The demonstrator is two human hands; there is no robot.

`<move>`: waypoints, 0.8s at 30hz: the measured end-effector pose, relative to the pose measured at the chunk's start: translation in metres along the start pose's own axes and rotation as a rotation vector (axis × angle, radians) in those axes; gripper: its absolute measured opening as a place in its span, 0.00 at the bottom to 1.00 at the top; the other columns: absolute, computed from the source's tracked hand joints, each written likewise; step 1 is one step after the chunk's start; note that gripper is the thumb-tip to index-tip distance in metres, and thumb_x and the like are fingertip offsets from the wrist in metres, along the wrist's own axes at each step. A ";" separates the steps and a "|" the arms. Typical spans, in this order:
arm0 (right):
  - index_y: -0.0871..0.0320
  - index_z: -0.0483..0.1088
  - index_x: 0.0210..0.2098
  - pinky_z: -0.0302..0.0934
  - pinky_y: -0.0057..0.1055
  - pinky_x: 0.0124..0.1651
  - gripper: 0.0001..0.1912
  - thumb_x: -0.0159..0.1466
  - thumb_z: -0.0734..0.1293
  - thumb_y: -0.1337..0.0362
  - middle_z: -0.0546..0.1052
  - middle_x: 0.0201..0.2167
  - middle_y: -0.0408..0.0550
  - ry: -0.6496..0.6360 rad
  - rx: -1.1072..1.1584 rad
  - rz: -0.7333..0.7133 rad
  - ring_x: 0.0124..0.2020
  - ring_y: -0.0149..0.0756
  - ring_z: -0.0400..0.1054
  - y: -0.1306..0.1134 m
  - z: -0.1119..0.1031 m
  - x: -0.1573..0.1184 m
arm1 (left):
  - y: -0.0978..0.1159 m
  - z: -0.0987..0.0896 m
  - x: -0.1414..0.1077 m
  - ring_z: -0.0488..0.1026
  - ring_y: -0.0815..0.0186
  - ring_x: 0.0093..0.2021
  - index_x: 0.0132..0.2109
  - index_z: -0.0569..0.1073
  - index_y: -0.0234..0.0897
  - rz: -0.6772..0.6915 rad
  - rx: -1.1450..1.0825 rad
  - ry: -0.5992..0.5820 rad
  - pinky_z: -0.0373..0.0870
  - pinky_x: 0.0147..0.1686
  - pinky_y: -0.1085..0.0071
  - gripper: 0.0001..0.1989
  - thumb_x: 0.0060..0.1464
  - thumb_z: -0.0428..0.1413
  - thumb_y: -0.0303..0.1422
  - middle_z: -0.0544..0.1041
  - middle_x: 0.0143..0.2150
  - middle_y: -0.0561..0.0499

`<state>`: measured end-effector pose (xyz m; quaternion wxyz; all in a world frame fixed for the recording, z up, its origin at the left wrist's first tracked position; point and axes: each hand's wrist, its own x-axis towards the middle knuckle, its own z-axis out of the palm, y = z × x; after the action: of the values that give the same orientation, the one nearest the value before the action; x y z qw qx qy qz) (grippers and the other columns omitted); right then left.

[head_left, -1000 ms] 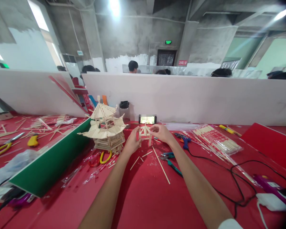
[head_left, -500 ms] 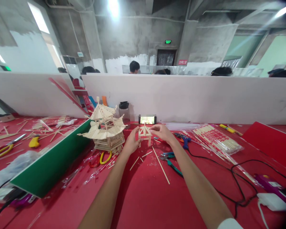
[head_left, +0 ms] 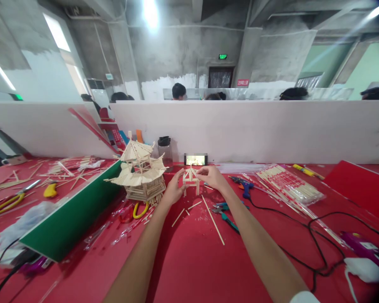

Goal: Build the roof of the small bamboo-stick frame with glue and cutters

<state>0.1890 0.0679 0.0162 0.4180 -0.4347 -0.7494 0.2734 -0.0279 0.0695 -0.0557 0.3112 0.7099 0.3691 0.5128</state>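
Note:
A small pavilion frame of wooden sticks (head_left: 191, 178) stands on the red table, legs down and peaked roof bars on top. My left hand (head_left: 176, 187) grips its left side, thumb and fingers closed about a post. At the upper right, my right hand (head_left: 211, 176) pinches at the roof bars; whether a separate stick is between the fingertips is too small to tell. Close behind the frame, a phone (head_left: 196, 160) leans upright with a lit screen. A larger stick pagoda (head_left: 142, 172) with tiered roofs stands left of my hands. Loose sticks (head_left: 213, 219) lie in front.
Pliers (head_left: 228, 219) and a blue glue gun (head_left: 246, 188) lie to the right, its black cord looping across the table. Packed sticks (head_left: 290, 185) lie farther right. A green board (head_left: 76, 214), scissors (head_left: 14, 200) and scattered sticks occupy the left. A white partition (head_left: 255, 130) runs behind.
My right hand has shifted slightly left along the roof bars. My left hand keeps its hold, and the frame stays in place. The whole view has moved slightly.

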 end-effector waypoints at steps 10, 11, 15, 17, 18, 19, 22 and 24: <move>0.59 0.78 0.31 0.64 0.29 0.36 0.09 0.58 0.70 0.59 0.81 0.30 0.49 0.038 -0.040 0.012 0.33 0.38 0.75 0.003 0.005 0.002 | 0.004 0.000 0.000 0.62 0.54 0.68 0.65 0.62 0.40 0.006 0.009 0.009 0.54 0.68 0.53 0.34 0.52 0.62 0.28 0.63 0.68 0.39; 0.59 0.78 0.31 0.64 0.29 0.36 0.09 0.58 0.70 0.59 0.81 0.30 0.49 0.039 -0.038 0.012 0.33 0.38 0.75 0.002 0.005 0.001 | 0.004 0.000 0.000 0.62 0.54 0.68 0.65 0.62 0.40 0.004 0.005 0.009 0.54 0.68 0.53 0.34 0.52 0.62 0.28 0.63 0.68 0.39; 0.59 0.77 0.31 0.64 0.29 0.36 0.09 0.57 0.70 0.60 0.81 0.30 0.48 0.038 -0.025 0.014 0.32 0.37 0.74 0.000 0.005 0.000 | 0.002 0.000 0.000 0.61 0.54 0.68 0.65 0.63 0.40 0.006 -0.002 0.009 0.53 0.68 0.52 0.34 0.51 0.62 0.28 0.63 0.68 0.40; 0.59 0.77 0.31 0.64 0.29 0.36 0.09 0.57 0.69 0.60 0.81 0.30 0.48 0.038 -0.006 0.013 0.32 0.37 0.74 0.000 0.006 0.001 | 0.002 0.000 0.000 0.62 0.54 0.68 0.65 0.63 0.40 0.009 0.005 0.011 0.54 0.68 0.52 0.34 0.51 0.62 0.28 0.63 0.68 0.40; 0.59 0.76 0.31 0.64 0.29 0.37 0.09 0.57 0.69 0.60 0.81 0.30 0.48 0.039 0.007 0.010 0.32 0.37 0.74 0.000 0.006 0.001 | 0.002 -0.001 0.000 0.62 0.55 0.68 0.65 0.63 0.40 0.010 0.012 0.012 0.54 0.68 0.52 0.34 0.51 0.61 0.28 0.63 0.68 0.39; 0.60 0.76 0.31 0.65 0.29 0.37 0.09 0.57 0.69 0.60 0.81 0.30 0.48 0.039 0.025 0.007 0.32 0.36 0.74 0.001 0.006 0.001 | 0.003 -0.001 0.000 0.62 0.55 0.67 0.65 0.62 0.40 0.013 0.020 0.012 0.54 0.68 0.52 0.34 0.52 0.61 0.28 0.63 0.68 0.39; 0.60 0.74 0.33 0.66 0.30 0.39 0.10 0.56 0.70 0.59 0.80 0.31 0.48 0.019 0.100 0.006 0.33 0.36 0.74 0.004 0.001 0.002 | 0.006 -0.001 -0.001 0.62 0.55 0.67 0.65 0.62 0.39 0.018 0.040 0.014 0.54 0.68 0.52 0.34 0.52 0.61 0.28 0.64 0.67 0.39; 0.59 0.74 0.34 0.66 0.30 0.39 0.11 0.56 0.71 0.58 0.80 0.31 0.48 0.008 0.135 0.013 0.34 0.36 0.74 0.006 -0.004 0.002 | 0.007 0.000 -0.001 0.61 0.54 0.67 0.65 0.62 0.40 0.015 0.049 0.036 0.54 0.68 0.51 0.34 0.51 0.62 0.28 0.64 0.67 0.39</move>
<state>0.1950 0.0727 0.0143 0.4475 -0.4117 -0.7246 0.3242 -0.0268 0.0646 -0.0504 0.2831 0.7108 0.3817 0.5185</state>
